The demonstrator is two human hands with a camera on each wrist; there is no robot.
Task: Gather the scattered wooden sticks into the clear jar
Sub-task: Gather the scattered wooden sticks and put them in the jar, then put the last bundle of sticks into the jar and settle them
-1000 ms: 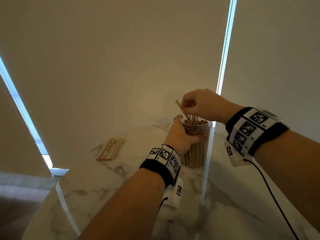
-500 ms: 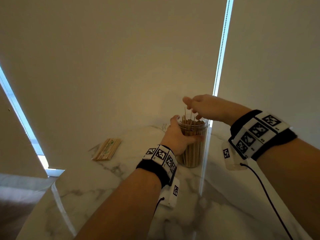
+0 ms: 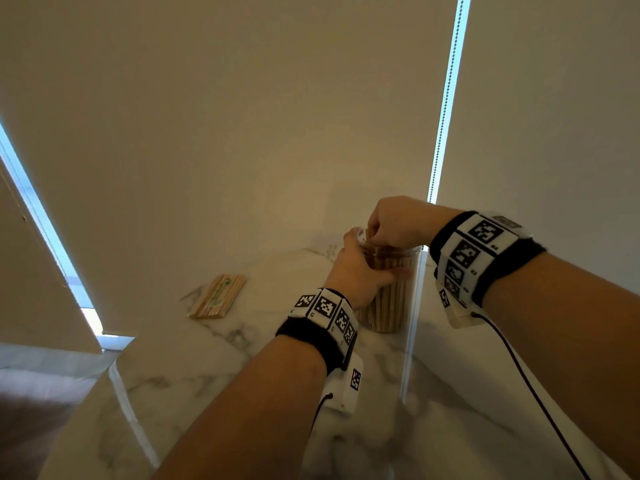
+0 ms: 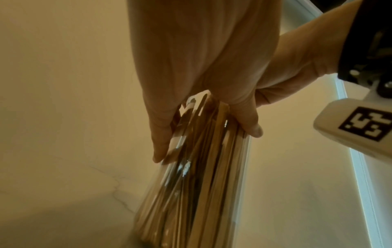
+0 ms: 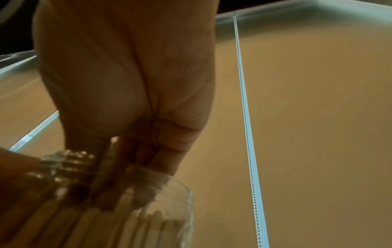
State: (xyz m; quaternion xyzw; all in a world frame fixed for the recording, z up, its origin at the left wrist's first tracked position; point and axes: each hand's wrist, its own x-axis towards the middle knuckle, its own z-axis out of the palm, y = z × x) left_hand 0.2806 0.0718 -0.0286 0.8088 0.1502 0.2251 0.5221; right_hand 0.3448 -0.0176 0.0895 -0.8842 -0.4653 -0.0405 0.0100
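Observation:
A clear jar (image 3: 389, 306) packed with upright wooden sticks (image 3: 394, 292) stands on the marble table (image 3: 242, 358). My left hand (image 3: 367, 268) grips the jar around its upper part, thumb at the rim and fingers round the front. The left wrist view shows the same left hand (image 4: 203, 127) on the jar (image 4: 201, 193). My right hand (image 3: 388, 230) sits on the jar mouth, fingers curled down among the stick tops. Close up, the right hand (image 5: 131, 147) has its fingertips inside the threaded rim of the jar (image 5: 169, 201).
A flat packet of wooden sticks (image 3: 218, 296) lies on the table to the left of the jar. Roller blinds with a bead chain (image 3: 446, 98) hang right behind the jar. The table's left edge (image 3: 117, 382) drops to the floor.
My right hand let a stick go into the jar, lifted with fingers spread, and has now come down onto the jar mouth with fingers curled. The left hand has kept its hold.

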